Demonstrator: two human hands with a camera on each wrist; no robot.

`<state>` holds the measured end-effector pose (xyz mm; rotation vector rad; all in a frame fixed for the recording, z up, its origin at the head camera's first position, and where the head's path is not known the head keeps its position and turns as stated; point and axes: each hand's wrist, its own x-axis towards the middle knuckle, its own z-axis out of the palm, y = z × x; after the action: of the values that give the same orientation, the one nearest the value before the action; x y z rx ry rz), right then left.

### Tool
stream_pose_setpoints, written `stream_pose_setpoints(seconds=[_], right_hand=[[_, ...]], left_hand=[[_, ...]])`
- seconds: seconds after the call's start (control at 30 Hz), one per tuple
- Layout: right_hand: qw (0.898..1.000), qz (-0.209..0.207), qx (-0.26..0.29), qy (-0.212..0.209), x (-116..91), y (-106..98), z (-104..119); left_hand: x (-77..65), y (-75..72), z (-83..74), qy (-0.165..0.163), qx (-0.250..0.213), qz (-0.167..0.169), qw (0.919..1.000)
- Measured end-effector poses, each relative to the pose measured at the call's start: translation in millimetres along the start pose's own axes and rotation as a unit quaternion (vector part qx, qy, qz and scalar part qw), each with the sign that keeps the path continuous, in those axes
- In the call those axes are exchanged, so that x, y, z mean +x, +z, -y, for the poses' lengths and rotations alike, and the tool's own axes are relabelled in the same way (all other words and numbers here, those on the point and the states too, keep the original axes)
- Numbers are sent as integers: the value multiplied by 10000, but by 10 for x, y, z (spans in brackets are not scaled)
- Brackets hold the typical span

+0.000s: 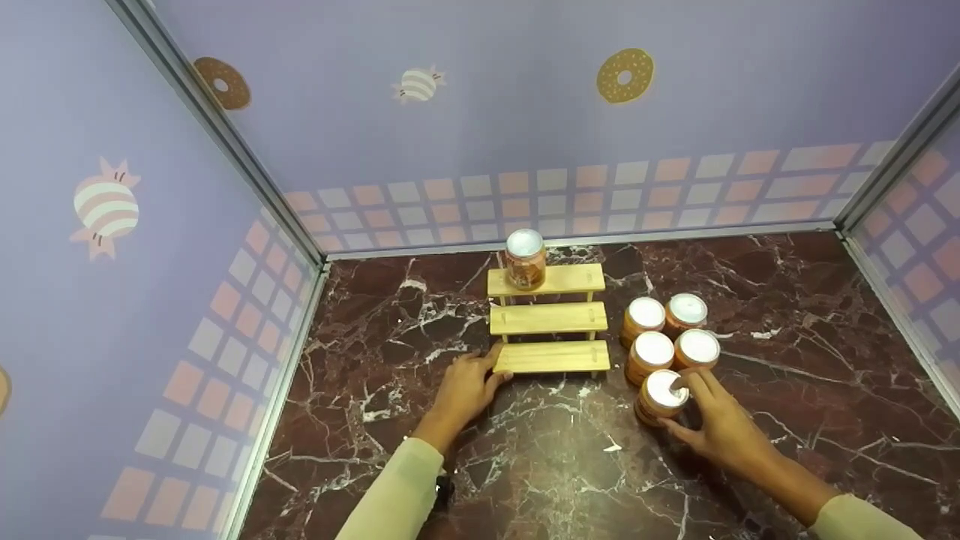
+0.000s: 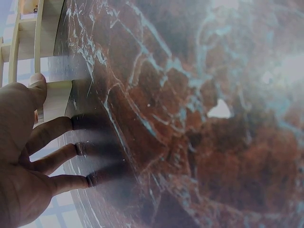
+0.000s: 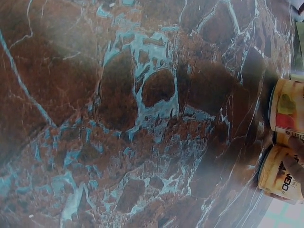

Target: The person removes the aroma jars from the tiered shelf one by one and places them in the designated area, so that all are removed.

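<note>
A three-step wooden stand (image 1: 549, 318) rests on the dark marbled table. At the left end of its lowest step, my left hand (image 1: 463, 386) grips the edge between thumb and finger. In the left wrist view, that hand's other fingers (image 2: 53, 159) spread down to the tabletop. One white-lidded jar (image 1: 526, 264) stands on the top step, towards its left. My right hand (image 1: 724, 427) holds the nearest jar (image 1: 655, 409) of a cluster, a finger over its lid and the thumb at its side. The right wrist view catches only part of a labelled jar (image 3: 280, 178) under a finger.
Several similar jars (image 1: 651, 360) stand close together right of the stand, just behind the held one. Patterned purple panels (image 1: 510, 112) enclose the back and sides of the table (image 1: 555, 480). Metal strips (image 1: 480, 247) run along the panel bases.
</note>
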<state>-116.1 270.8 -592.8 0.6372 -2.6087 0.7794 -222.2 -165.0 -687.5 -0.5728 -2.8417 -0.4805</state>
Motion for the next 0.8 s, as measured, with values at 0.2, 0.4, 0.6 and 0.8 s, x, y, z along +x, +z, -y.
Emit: stream_pose_setpoints(seconds=[0.2, 0.4, 0.6, 0.8], right_hand=[[9997, 137, -119, -186, 0, -34, -18], [9984, 391, -274, -292, 4, -98, -68], [9960, 457, -510, -567, 32, -158, -124], [9911, 288, -806, -1014, 69, -228, -149]], left_hand=[[-30, -325, -236, -90, -596, -67, 9982], [-38, -724, -520, -171, -354, 204, 9990], [-20, -762, -534, -265, -429, 204, 9985], [-48, -700, -485, -144, -602, 20, 9981]])
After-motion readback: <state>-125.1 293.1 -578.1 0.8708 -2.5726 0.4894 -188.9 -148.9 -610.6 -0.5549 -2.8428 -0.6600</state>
